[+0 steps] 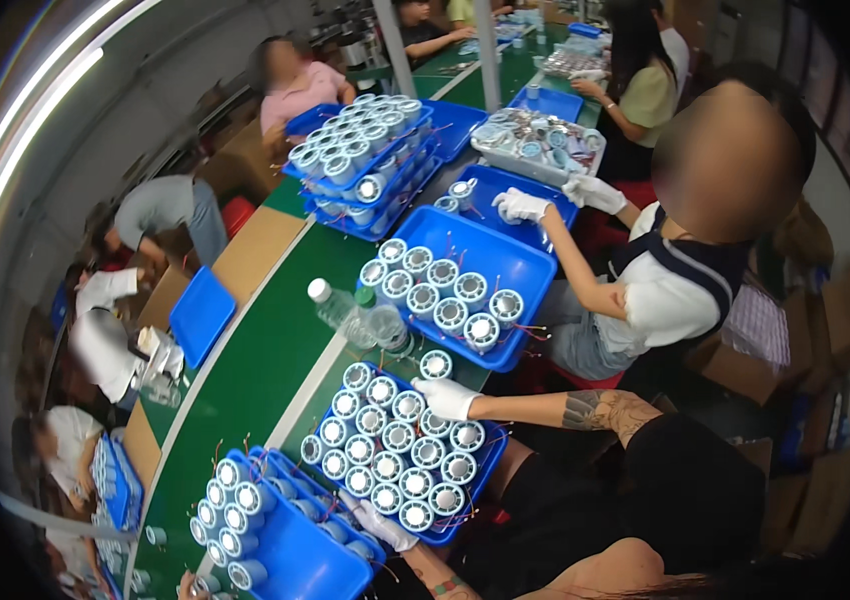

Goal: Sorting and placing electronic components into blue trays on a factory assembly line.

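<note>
A blue tray (493, 455), packed with light-blue cylindrical parts with round slotted tops (398, 436), sits in front of me. At its upper edge, my right hand (453, 399), in a white glove, has its fingers closed against a single light-blue cylindrical part (435, 364) just beyond the rows. My left hand (385, 525), also gloved, lies along the tray's lower-left side. Its fingers are closed at the rim, with the fingertips partly hidden between this tray and its neighbour. Thin red wires hang from the parts.
At lower left, stacked blue trays (315, 570) hold more parts. Clear bottles (333, 300) stand beside another part-filled tray (530, 262). Across from these, a co-worker's gloved hand (522, 206) hovers over a blue tray. Stacked full trays (385, 220) rise behind on the green table (255, 365).
</note>
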Available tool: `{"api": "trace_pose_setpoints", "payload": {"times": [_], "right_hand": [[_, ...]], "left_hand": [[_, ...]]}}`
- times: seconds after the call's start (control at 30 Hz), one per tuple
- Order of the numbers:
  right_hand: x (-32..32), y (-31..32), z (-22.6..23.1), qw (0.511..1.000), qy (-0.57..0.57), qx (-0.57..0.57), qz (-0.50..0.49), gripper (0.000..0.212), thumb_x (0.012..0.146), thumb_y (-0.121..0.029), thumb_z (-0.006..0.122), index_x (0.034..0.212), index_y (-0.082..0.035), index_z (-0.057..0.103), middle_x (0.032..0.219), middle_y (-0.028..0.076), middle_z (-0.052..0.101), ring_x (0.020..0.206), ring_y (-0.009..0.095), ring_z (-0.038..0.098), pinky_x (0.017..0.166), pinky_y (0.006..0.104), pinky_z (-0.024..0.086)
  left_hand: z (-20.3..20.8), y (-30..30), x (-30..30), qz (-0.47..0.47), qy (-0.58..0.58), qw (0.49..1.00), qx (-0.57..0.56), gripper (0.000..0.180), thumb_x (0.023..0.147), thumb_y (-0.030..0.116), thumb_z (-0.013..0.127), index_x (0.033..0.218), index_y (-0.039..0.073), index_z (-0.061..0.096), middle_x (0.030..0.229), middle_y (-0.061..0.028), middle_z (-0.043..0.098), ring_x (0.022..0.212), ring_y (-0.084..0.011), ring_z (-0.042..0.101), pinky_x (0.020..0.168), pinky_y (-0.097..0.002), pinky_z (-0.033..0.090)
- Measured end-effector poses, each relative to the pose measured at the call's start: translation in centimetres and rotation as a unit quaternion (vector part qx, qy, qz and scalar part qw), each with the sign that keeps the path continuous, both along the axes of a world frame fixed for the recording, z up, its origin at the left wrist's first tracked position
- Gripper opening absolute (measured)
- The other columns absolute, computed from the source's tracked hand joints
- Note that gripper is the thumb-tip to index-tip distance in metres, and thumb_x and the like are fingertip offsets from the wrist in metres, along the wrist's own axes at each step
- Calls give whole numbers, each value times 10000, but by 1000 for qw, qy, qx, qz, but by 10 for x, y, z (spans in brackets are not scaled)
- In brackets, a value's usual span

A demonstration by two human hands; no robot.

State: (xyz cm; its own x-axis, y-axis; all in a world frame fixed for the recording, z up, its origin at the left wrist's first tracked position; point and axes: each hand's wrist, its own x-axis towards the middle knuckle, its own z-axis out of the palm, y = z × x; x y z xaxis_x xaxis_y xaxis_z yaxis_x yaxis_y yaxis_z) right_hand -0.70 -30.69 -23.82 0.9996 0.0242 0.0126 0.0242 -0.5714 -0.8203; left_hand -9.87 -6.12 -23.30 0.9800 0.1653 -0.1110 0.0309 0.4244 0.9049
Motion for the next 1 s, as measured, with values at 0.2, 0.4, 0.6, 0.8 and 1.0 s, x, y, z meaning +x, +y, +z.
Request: {"api": "trace_pose_setpoints", "payload": {"times": [0.2, 0.4, 0.6, 0.8, 1.0], "right_hand": [[4, 6, 13, 1000, 17, -15, -3, 212, 871, -39, 409, 1040, 8, 527, 909, 225, 638, 795, 410, 615, 724, 458, 470], [6, 4, 12, 999, -23, 20, 11, 282, 836, 0, 429, 1093, 54, 532, 976, 239, 641, 842, 425, 618, 770, 447, 483], [-4, -7, -1, 999, -31, 32, 1, 422, 789, 31, 465, 1202, 49, 546, 1136, 223, 639, 1020, 374, 618, 895, 387, 485], [-24, -23, 1, 997, -31, 63, 14, 461, 774, 38, 511, 1231, 0, 560, 1120, 187, 653, 960, 341, 641, 873, 360, 501], [-49, -45, 18, 983, -13, 182, 17, 482, 791, 114, 455, 1259, 30, 537, 1166, 142, 648, 1009, 256, 647, 877, 309, 520]], "left_hand": [[-16, 12, 28, 31, -44, 985, -164, 481, 1010, 164, 410, 1472, 133, 281, 1431, -97, 440, 1207, -227, 521, 1014, -362, 434], [-21, 12, 23, 20, -54, 978, -199, 508, 1008, 178, 433, 1487, 180, 263, 1488, -93, 375, 1288, -234, 452, 1092, -393, 362], [-3, 7, 19, 36, -20, 952, -304, 542, 993, 155, 445, 1496, 124, 247, 1504, -117, 346, 1318, -237, 414, 1109, -385, 329], [-21, 22, 21, 79, -7, 996, 39, 552, 970, 131, 449, 1464, -37, 269, 1491, -181, 345, 1308, -252, 418, 1092, -345, 331], [-7, 24, 13, 78, 35, 980, 179, 528, 985, 134, 422, 1452, -66, 277, 1500, -192, 335, 1369, -241, 337, 1141, -346, 227]]}}
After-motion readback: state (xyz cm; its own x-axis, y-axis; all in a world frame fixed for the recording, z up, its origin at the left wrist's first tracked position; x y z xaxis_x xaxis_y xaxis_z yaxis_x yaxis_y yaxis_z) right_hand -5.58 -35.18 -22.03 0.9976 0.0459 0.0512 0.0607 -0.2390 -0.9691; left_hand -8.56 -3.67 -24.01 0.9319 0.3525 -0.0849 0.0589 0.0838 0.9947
